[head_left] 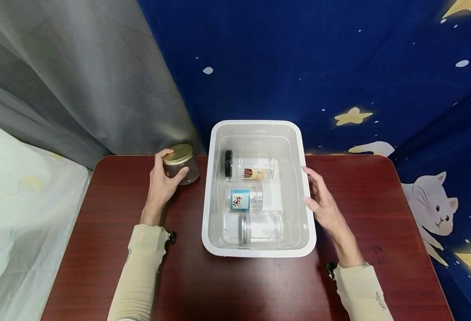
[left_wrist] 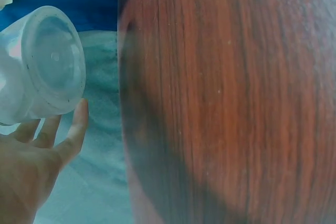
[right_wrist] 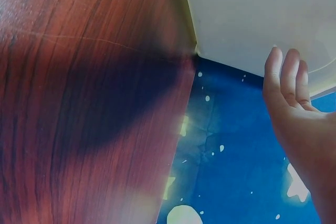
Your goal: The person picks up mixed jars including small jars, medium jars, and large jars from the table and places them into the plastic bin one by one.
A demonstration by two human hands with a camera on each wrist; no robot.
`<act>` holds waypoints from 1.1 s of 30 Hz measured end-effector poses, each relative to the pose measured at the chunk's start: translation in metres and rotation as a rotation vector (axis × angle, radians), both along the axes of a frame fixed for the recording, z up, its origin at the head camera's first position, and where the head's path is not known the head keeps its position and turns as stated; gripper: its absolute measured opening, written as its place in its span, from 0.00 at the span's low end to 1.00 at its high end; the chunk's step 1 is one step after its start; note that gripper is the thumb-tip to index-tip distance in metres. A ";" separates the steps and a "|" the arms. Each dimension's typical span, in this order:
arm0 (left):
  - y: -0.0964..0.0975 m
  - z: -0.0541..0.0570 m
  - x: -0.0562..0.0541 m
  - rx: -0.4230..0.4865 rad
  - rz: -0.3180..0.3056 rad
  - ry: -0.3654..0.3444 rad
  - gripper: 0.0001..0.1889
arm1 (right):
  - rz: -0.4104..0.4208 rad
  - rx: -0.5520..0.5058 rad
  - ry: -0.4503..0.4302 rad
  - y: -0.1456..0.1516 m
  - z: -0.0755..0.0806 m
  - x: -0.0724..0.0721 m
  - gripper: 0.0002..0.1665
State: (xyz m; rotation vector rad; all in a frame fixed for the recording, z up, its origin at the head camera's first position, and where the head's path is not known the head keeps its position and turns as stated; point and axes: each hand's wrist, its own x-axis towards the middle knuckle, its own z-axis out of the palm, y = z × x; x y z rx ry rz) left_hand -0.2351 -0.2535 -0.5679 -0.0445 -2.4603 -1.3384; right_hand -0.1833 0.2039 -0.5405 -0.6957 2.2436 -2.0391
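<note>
My left hand grips a clear jar with a gold lid, its fingers and thumb spread round the top. The left wrist view shows the jar's round base facing the camera, held off the table, with fingers of the left hand along its side. My right hand rests its straight fingertips at the right rim of a white plastic tub. In the right wrist view, fingers lie against the tub's outer wall.
Inside the tub, three clear jars lie on their sides: one with a black lid, one with a blue label, one plain jar. The tub stands on a reddish-brown table. Grey and blue curtains hang behind.
</note>
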 end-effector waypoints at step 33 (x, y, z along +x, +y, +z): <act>0.007 0.041 0.006 -0.026 -0.104 0.040 0.36 | 0.007 -0.002 0.008 0.000 -0.001 0.000 0.41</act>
